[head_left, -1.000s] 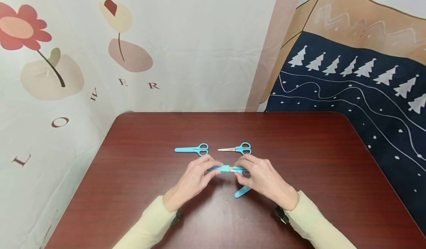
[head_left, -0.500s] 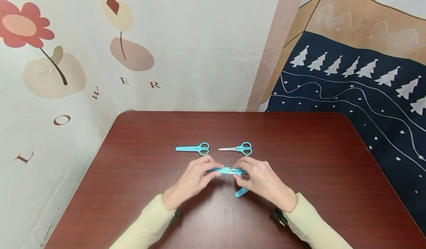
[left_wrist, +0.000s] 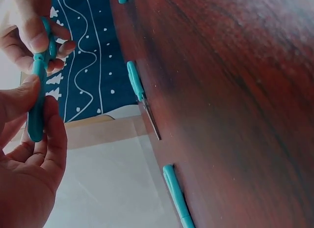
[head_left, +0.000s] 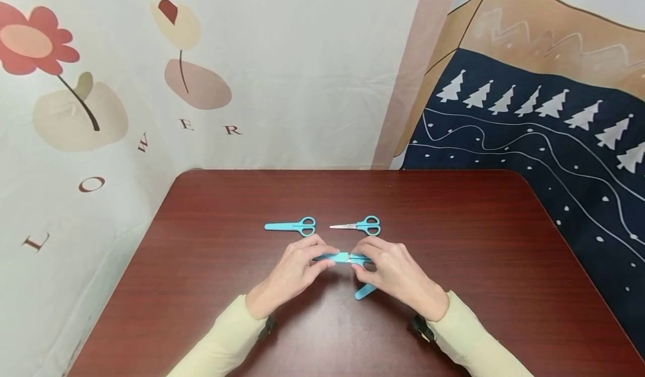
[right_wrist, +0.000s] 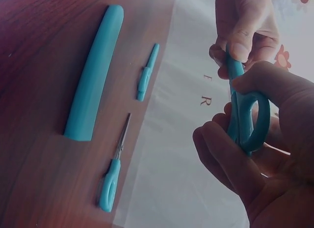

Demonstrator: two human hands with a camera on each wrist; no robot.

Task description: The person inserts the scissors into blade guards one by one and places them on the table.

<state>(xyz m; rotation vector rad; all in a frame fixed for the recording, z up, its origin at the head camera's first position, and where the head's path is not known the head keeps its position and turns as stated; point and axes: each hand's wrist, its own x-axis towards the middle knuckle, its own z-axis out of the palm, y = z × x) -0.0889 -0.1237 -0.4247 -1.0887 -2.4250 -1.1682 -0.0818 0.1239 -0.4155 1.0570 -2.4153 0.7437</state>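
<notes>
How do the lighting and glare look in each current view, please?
Head view: pale glare on the near tabletop, soft shadow beside the left hand; left wrist view: dimmer, whitish sheen at upper right; right wrist view: dim, the right hand dark against the pale backdrop.

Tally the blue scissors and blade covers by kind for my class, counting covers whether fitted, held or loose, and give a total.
Scissors: 3
Blade covers: 3
Total: 6
</notes>
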